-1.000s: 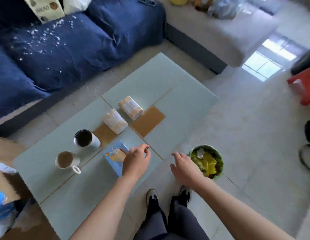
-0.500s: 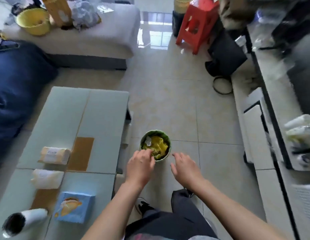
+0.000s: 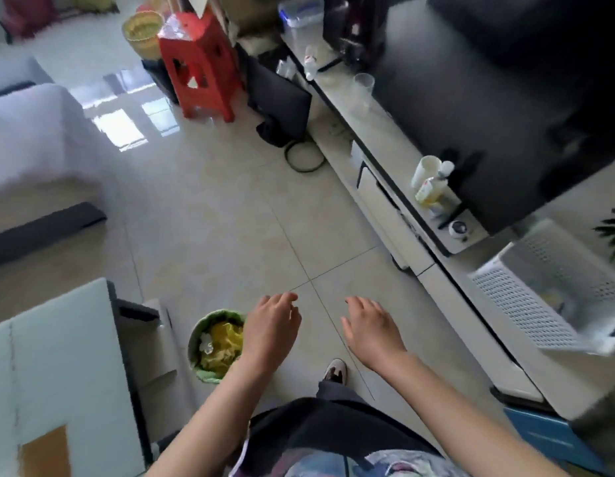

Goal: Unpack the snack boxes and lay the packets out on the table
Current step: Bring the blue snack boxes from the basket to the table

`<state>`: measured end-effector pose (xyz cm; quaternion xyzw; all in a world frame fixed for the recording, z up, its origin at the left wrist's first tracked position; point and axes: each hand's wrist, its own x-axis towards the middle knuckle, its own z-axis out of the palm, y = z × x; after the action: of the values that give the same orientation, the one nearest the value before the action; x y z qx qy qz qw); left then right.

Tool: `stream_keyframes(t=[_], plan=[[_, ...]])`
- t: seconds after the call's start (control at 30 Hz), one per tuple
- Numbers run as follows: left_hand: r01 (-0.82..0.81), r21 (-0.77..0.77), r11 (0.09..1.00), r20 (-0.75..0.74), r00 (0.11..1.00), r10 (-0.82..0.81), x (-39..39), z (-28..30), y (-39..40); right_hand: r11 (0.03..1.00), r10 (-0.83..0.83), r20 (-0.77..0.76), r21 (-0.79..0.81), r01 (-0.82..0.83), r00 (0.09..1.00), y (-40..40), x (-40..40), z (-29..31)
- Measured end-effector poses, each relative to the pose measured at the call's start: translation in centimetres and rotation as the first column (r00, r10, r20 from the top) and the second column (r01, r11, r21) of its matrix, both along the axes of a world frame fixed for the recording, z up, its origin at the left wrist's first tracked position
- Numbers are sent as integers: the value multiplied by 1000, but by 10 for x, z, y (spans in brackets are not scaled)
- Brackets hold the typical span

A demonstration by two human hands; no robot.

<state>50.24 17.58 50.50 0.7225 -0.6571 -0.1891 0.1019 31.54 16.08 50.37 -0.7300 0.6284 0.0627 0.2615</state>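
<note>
while no snack box or packet is showing anywhere in this view, the table [image 3: 58, 366] is appearing only as a pale green corner at lower left, its top carrying a thin seam line and one brown square inlay near the bottom edge. the left hand [image 3: 270, 330] is hanging palm down over the tiled floor [image 3: 230, 218], its fingers loosely curled and holding nothing, its wrist overlapping the rim of a green bin [image 3: 199, 339] that is sitting on the floor just beside the table corner. yellow crumpled wrapping and a small white scrap are lying inside the bin. the right hand [image 3: 373, 330] is hovering level with the left and apart from it, fingers relaxed and spread, also holding nothing. a shoe [image 3: 335, 370] is showing between the two forearms. farther out, a red stool [image 3: 197, 63] is standing at upper centre, a grey sofa [image 3: 34, 142] is lying at left, and a white perforated basket [image 3: 553, 290] is resting tilted by the long low cabinet [image 3: 395, 215] at right.
</note>
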Motion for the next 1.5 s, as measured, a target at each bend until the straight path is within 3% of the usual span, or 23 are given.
stream_keyframes(t=[0.17,0.33,0.77,0.93,1.13,1.37,1.5], plan=[[219,-7,976,2,976,-219,-67,3,-50,977,-211,-63,-56,208,975,-14,-77,7],[456,-16,890,39,890,-455,-126,4,-97,908,-416,-89,-91,409,905,-16,-133,6],[856,19,516,82,513,-854,-267,-2,-227,625,-779,-119,-80,776,615,-63,-235,5],[933,5,359,104,356,-929,-321,-6,-257,507,-856,-162,-75,859,491,-64,-275,1],[966,19,256,113,253,-961,-391,-11,-270,435,-892,-181,-86,896,415,-62,-330,-4],[961,156,230,97,217,-971,-480,-31,-262,452,-882,-175,-56,890,437,-59,-417,-22],[928,227,294,78,284,-956,-535,-51,-253,489,-866,-146,-47,871,479,-55,-477,-34]])
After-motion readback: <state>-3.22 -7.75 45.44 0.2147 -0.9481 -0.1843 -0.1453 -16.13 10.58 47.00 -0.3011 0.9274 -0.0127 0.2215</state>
